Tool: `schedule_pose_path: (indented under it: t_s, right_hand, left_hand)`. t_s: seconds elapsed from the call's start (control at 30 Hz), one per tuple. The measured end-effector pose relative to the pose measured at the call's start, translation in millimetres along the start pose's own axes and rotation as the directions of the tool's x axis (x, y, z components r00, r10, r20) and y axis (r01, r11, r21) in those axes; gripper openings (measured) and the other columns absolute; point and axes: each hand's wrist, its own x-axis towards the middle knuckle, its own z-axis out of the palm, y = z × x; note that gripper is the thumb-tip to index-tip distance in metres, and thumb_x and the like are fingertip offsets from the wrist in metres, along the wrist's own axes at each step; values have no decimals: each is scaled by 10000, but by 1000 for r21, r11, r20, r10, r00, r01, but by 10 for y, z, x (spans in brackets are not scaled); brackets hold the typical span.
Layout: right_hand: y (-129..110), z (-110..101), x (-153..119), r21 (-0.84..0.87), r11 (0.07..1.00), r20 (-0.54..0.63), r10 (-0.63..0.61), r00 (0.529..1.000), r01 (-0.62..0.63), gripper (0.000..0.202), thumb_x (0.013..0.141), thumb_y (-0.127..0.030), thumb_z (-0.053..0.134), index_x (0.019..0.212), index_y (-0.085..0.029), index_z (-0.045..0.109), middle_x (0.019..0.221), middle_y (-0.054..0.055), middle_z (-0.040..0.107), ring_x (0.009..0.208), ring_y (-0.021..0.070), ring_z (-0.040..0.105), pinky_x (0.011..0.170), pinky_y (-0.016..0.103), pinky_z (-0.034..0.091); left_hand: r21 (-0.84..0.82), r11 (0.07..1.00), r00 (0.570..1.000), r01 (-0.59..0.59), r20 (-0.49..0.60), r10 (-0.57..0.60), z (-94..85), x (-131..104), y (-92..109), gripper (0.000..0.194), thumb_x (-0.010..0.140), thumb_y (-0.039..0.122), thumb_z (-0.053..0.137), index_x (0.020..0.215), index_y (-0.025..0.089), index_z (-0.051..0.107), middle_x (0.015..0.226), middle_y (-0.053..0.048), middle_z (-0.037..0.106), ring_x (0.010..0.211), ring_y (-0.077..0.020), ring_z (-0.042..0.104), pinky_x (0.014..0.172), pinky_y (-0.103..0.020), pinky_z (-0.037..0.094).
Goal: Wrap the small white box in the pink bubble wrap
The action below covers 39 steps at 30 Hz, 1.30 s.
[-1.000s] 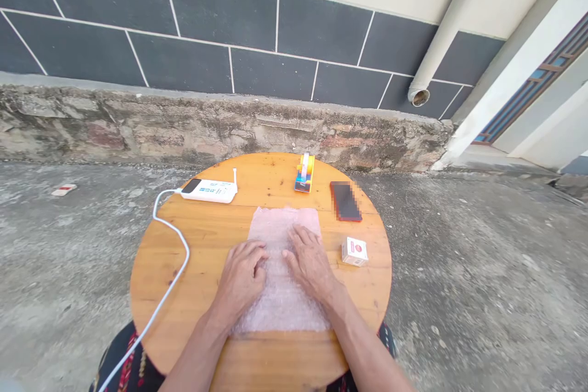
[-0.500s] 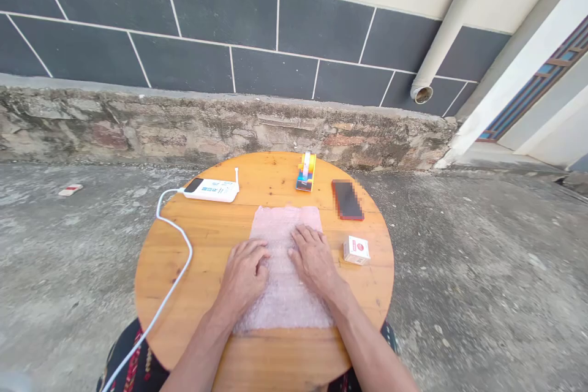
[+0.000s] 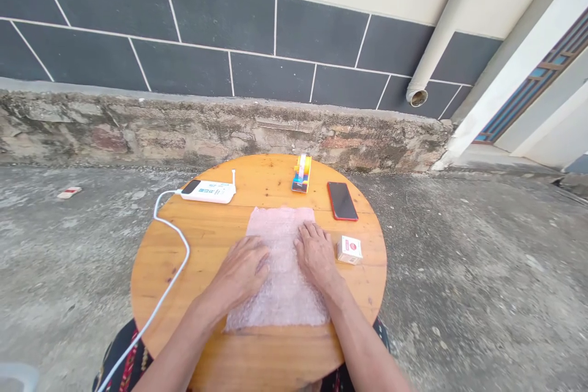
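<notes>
A pinkish sheet of bubble wrap (image 3: 283,282) lies flat on the round wooden table (image 3: 184,294). My left hand (image 3: 244,266) rests on its left edge, fingers lying over the wrap and holding nothing. On the right edge lies my right hand (image 3: 316,254), palm down with its fingers stretched forward. A small white box (image 3: 350,250) with a red mark stands just right of my right hand. Behind it is a phone (image 3: 342,201) with a red rim, lying face up.
A tape roll in a yellow and blue dispenser (image 3: 301,174) stands at the table's back. White power strip (image 3: 208,191) at the back left, its white cable (image 3: 187,251) running down the left side. A stone-based wall (image 3: 220,128) rises behind the table.
The view has shifted slightly, so the table and its items appear a little further left. My right hand sits closer to the wrap's right edge, with its fingers nearer together.
</notes>
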Motion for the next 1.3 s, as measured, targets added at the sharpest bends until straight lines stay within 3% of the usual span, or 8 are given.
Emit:
schedule_pose_path:
  t_s: [0.2,0.33,0.5,0.63,0.73,0.87,1.07,1.3]
  right_hand:
    - [-3,-28,-2,-4,1000,-11,-6,1000,6,340,944,-259,442,1255,-151,531,1329,115,514,1221,260,417,972,396,312]
    - [5,-27,-2,-20,1000,-10,-11,1000,11,340,944,-263,447,1255,-158,535,1340,119,506,1224,259,418,975,400,301]
    - [26,-23,10,-27,1000,3,-11,1000,11,340,943,-259,452,1255,-155,539,1347,114,505,1219,254,429,964,401,305]
    - [29,-43,12,-27,1000,17,-9,1000,10,341,935,-249,463,1254,-154,539,1343,109,509,1223,253,431,967,404,312]
    - [12,-88,0,-25,1000,-2,-7,1000,7,346,936,-274,465,1253,-155,538,1347,125,498,1220,271,430,958,413,325]
    - [-25,-152,-20,-8,996,-59,-86,994,86,432,944,-364,461,1322,-156,484,1427,136,402,1283,295,357,1019,443,278]
    - [-49,-145,-46,34,979,47,-203,978,202,457,955,-407,442,1366,-207,453,1433,101,405,1305,272,342,1065,436,241]
    - [-34,-109,-32,-16,997,40,-81,996,82,379,958,-319,446,1308,-187,508,1378,84,477,1266,258,385,1025,417,293]
  left_hand:
    - [-19,999,996,-32,-88,30,114,266,72,342,804,137,502,1117,191,627,1273,-95,566,1200,-251,488,1032,-418,388]
    - [-42,999,992,18,-122,-23,220,247,-69,320,829,145,484,1111,204,624,1270,-66,575,1191,-229,494,1032,-415,383]
    - [-47,987,969,152,-189,-158,174,193,-224,264,822,139,472,1010,202,647,1187,-63,626,1118,-250,540,970,-451,407]
    - [-40,976,947,213,-238,-216,148,188,-235,223,808,145,491,956,187,653,1131,-78,641,1069,-275,551,935,-469,417]
    - [-35,979,944,199,-260,-201,175,194,-178,277,820,152,487,1058,174,626,1211,-91,591,1129,-270,510,969,-451,405]
    - [-12,996,964,87,-249,-87,229,196,-97,357,849,183,488,1198,179,561,1342,-90,493,1239,-263,420,1035,-438,363]
    - [-9,999,981,47,-190,-48,221,174,-85,316,879,264,505,1177,181,570,1304,-95,529,1222,-287,436,1016,-474,370]
    - [-19,996,972,88,-218,-90,251,188,-160,269,834,229,547,1092,201,616,1247,-80,575,1169,-273,486,998,-474,380]
